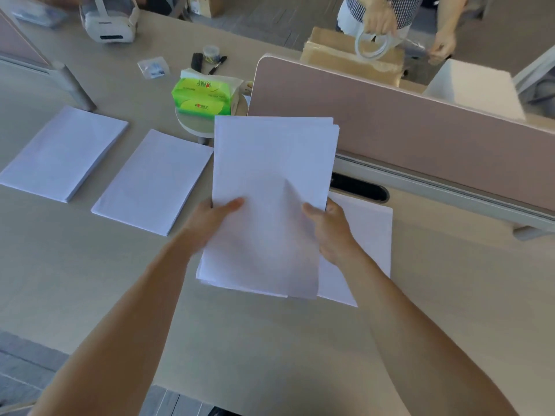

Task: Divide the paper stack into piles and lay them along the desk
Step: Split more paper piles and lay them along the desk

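Above the middle of the desk (270, 340), a sheaf of white paper (270, 175) is held off the surface, its far edge tipped toward the pink partition (390, 121). The left hand (210, 223) grips its left edge and the right hand (330, 232) its right edge, each with the thumb pressed on top and the fingers tucked underneath. The rest of the stack (372, 235) lies flat on the desk below and to the right, partly under the right hand. Two piles already lie to the left: a far-left pile (63, 151) and a second pile (153, 181) near it, apart from each other.

The sheaf looks light and floppy, and loose sheets like these probably slide on one another. The top sheet is already buckled up beside the right thumb, and the far corners are fanned out of line. A hold on both long edges, squeezing the sheets together, seems the safest way to keep them square (a one-handed pinch at a corner would likely let them droop and splay).

The fingers under the paper are hidden, so the depth of the grip cannot be judged. The sheaf covers much of the remaining stack, and neither one's thickness is clear. Whether the sheaf's near edge touches the stack cannot be told.
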